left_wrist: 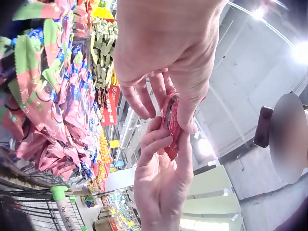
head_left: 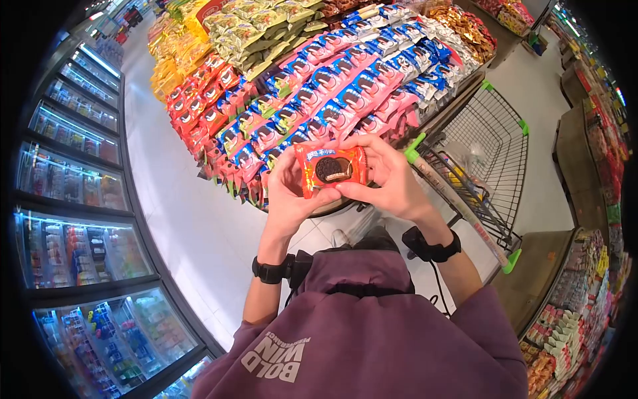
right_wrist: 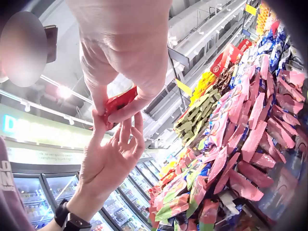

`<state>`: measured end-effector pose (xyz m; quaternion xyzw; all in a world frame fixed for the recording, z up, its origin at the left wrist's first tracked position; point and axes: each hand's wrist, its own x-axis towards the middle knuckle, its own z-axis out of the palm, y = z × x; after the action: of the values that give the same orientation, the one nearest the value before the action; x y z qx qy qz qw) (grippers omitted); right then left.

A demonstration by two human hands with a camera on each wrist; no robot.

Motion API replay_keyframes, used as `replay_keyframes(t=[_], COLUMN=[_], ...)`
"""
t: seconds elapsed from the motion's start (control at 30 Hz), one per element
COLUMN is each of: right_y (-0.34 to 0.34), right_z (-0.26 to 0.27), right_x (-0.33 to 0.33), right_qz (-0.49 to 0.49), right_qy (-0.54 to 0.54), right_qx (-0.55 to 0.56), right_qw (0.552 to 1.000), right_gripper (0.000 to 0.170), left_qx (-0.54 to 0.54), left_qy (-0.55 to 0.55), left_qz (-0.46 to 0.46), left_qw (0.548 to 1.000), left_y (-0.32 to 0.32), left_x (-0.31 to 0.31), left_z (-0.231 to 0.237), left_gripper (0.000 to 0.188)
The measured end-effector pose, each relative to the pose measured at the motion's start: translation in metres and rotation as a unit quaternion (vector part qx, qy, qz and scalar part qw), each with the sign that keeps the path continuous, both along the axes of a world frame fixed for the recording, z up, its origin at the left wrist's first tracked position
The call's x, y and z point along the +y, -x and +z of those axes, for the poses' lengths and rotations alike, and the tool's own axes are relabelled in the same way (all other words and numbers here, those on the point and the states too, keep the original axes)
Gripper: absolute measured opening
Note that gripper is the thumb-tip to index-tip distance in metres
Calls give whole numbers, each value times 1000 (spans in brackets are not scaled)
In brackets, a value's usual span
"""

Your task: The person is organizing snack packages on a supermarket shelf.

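Observation:
A small red packet of chocolate sandwich cookies (head_left: 332, 169) is held up in front of the chest, its printed front facing the head camera. My left hand (head_left: 290, 189) pinches its left end between thumb and fingers. At the opposite end, my right hand (head_left: 391, 178) pinches it the same way, thumb along the lower edge. The left wrist view shows the red packet (left_wrist: 172, 120) edge-on between both hands. In the right wrist view the packet (right_wrist: 118, 107) is partly hidden by the fingers. Beyond the hands rises a heaped display of wrapped cookies (head_left: 345, 93).
A shopping cart (head_left: 488, 153) with green corners stands to the right, some goods inside. Glass-door coolers (head_left: 80, 173) line the left side. Shelves of packaged snacks (head_left: 565, 332) run along the right. Red packets (head_left: 199, 100) lie on the heap's left part.

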<state>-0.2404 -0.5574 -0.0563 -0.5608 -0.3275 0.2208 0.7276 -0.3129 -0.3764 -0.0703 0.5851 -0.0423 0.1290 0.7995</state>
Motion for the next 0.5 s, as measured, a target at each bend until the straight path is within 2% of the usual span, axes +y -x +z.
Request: replay_keyframes(t=[0.03,0.13,0.23,0.3,0.33,0.37,0.47,0.5], right_y=[2,12,0,-10,-14,-19,-30,-30], right_z=[-1,13,-6,-22,-32,-42,-81,-95], right_x=[2,-5,-32,-58,-71,-89,-145,-162], right_qz=[5,-18,-85,-202,-282,-331,-429,-437], right_qy=[-11,48,58,118,167,237,412,423], right_qx=[0,18,24,-39,-107,-153,-372,-379], right_qw=[1000,999,994,971,939,900,713,697], right_gripper=[61,53,45,32,29,33,37,37], left_qx=[9,6,8,9,12,16,32,41], left_qy=[-1,21,107,163,165,166,157,151], left_qz=[-2,11,36,66,54,41,41,46], left_qw=[1000,1000,994,984,985,985,986,987], left_y=[3,5,12,15,15,14,14,16], left_x=[2,7,3,0,1,1,-6,-9], left_z=[-2,-8,-10,-19,-21,-20,-27,-30], left_gripper=[73,74,68,63,63,62,60,59])
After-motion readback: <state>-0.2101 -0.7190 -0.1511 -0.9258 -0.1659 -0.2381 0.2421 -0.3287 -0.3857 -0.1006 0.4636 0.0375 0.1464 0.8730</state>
